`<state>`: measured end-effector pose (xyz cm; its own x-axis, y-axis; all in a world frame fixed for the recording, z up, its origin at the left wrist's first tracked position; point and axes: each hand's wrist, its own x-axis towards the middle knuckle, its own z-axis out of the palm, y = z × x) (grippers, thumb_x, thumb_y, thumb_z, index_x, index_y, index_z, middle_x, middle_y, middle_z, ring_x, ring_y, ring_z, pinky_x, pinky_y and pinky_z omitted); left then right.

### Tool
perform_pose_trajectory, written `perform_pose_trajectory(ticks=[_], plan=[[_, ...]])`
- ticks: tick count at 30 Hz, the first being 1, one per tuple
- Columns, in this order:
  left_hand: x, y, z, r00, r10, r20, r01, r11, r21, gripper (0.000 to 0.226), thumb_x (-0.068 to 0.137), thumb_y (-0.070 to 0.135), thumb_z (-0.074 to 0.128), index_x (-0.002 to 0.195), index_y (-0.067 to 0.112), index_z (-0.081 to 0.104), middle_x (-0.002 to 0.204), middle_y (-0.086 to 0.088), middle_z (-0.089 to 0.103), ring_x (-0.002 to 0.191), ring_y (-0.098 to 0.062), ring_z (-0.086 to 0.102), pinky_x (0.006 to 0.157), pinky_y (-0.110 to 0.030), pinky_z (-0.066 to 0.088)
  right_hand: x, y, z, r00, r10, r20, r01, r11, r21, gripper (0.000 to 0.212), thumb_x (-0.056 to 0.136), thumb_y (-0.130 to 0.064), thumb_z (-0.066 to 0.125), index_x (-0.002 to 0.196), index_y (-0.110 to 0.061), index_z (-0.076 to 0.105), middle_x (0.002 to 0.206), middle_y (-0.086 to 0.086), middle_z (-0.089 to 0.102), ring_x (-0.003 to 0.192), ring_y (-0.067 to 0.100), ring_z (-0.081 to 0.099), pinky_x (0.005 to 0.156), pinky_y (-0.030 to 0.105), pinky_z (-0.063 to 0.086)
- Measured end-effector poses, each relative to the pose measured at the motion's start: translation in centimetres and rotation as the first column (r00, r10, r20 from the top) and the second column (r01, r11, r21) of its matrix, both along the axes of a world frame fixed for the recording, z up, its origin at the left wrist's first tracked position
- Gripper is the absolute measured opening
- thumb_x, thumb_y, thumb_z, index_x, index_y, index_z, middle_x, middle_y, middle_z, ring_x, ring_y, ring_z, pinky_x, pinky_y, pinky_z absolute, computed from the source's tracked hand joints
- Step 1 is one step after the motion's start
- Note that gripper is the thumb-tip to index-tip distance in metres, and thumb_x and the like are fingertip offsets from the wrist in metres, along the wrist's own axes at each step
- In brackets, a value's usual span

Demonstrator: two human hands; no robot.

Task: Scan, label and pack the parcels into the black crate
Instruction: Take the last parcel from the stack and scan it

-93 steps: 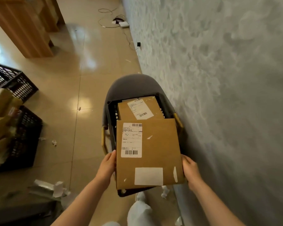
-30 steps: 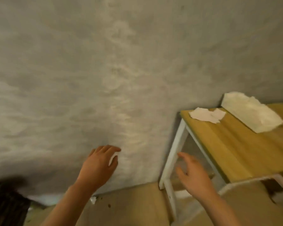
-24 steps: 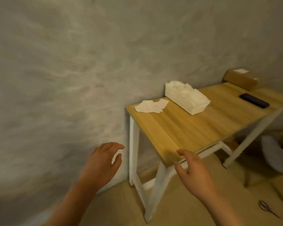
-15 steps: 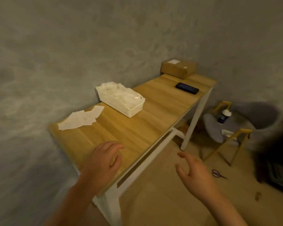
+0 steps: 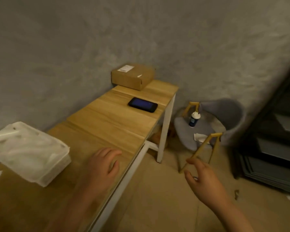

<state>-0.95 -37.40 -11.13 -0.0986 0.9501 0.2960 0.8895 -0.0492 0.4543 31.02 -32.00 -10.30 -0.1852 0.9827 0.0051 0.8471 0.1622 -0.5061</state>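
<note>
Both bare forearms reached into the lower part of the frame, palms facing down. The left hand (image 5: 102,166), at lower centre, hung with fingers loosely curled and close together, holding nothing. The right hand (image 5: 203,180), at lower right, was spread wider, its fingers gently bent and its thumb apart; it too gripped nothing.

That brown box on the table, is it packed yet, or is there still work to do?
Not yet. The brown box sits at the far end of the table, by the wall, a white label already on top. Nothing is in hand: the left hand and right hand are both empty. Still left: picking it up, scanning it, perhaps with the dark handheld device, and packing it.
</note>
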Motion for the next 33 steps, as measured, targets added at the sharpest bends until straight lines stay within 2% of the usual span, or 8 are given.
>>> perform_pose_trajectory(ticks=[8,15,19,22,25,27,30,33], plan=[[4.1,17.1,-0.4,0.993,0.074,0.089,-0.078,0.996,0.037,0.032,0.091,0.034,0.05,0.12,0.03,0.062,0.118,0.018,0.057,0.109,-0.002,0.053,0.097,-0.028,0.045,5.2,18.5,0.5,0.999,0.019,-0.034,-0.017,0.998,0.056,0.037,0.091,-0.035,0.059,0.127,-0.028,0.053,0.124,-0.005,0.06,0.111,0.012,0.055,0.09,0.027,0.047],[7.6,28.6,1.2,0.969,0.202,0.143,-0.207,0.978,0.017,0.027,0.094,0.022,0.06,0.121,0.025,0.062,0.114,0.01,0.058,0.102,-0.007,0.054,0.085,-0.023,0.042,5.7,32.5,1.8,0.989,0.15,-0.017,-0.15,0.989,0.017,0.04,0.094,-0.036,0.056,0.133,-0.027,0.049,0.133,-0.006,0.056,0.119,0.012,0.052,0.099,0.027,0.043],[5.9,34.4,1.5,0.947,0.254,0.197,-0.256,0.967,-0.016,0.03,0.094,0.015,0.062,0.123,0.022,0.063,0.122,0.003,0.06,0.111,-0.018,0.058,0.089,-0.032,0.049,3.9,40.2,2.4,0.968,0.248,-0.032,-0.246,0.968,0.043,0.037,0.094,-0.032,0.056,0.13,-0.025,0.052,0.128,-0.004,0.057,0.119,0.013,0.052,0.094,0.024,0.043],[4.0,38.2,1.6,0.925,0.28,0.256,-0.288,0.958,-0.005,0.029,0.096,0.018,0.058,0.123,0.03,0.06,0.115,0.009,0.062,0.099,-0.012,0.06,0.083,-0.03,0.051,1.7,45.8,2.7,0.953,0.299,-0.05,-0.294,0.951,0.091,0.031,0.093,-0.028,0.059,0.124,-0.024,0.056,0.118,-0.003,0.06,0.113,0.016,0.055,0.086,0.023,0.042],[2.0,41.7,1.5,0.886,0.321,0.335,-0.349,0.937,0.025,0.029,0.097,0.02,0.058,0.124,0.032,0.058,0.091,0.012,0.057,0.067,0.001,0.056,0.061,-0.012,0.042,-1.3,51.5,2.7,0.939,0.342,-0.041,-0.336,0.936,0.105,0.04,0.094,-0.033,0.057,0.131,-0.02,0.053,0.125,-0.002,0.059,0.116,0.017,0.054,0.093,0.031,0.046],[0.4,44.3,1.5,0.86,0.348,0.374,-0.378,0.926,0.008,0.03,0.098,0.02,0.058,0.126,0.03,0.057,0.091,0.009,0.056,0.055,0.001,0.053,0.055,-0.011,0.041,-3.4,55.3,2.8,0.931,0.363,-0.042,-0.359,0.929,0.088,0.041,0.093,-0.033,0.057,0.132,-0.021,0.053,0.124,-0.004,0.059,0.113,0.018,0.057,0.088,0.029,0.046],[-2.2,47.8,1.4,0.825,0.402,0.398,-0.42,0.907,-0.045,0.033,0.099,0.026,0.055,0.131,0.035,0.051,0.118,0.007,0.057,0.072,0.001,0.055,0.063,-0.012,0.04,-6.5,59.7,2.7,0.926,0.374,-0.052,-0.371,0.926,0.064,0.04,0.091,-0.029,0.06,0.13,-0.021,0.054,0.125,-0.005,0.059,0.112,0.016,0.058,0.087,0.023,0.04],[-4.9,51.3,1.4,0.796,0.434,0.422,-0.443,0.893,-0.084,0.04,0.099,0.029,0.054,0.137,0.037,0.044,0.135,0.008,0.051,0.106,-0.004,0.054,0.086,-0.02,0.042,-9.7,63.6,2.1,0.923,0.37,-0.105,-0.369,0.929,0.027,0.038,0.091,-0.026,0.062,0.127,-0.019,0.055,0.122,-0.002,0.06,0.109,0.014,0.058,0.085,0.022,0.039]])
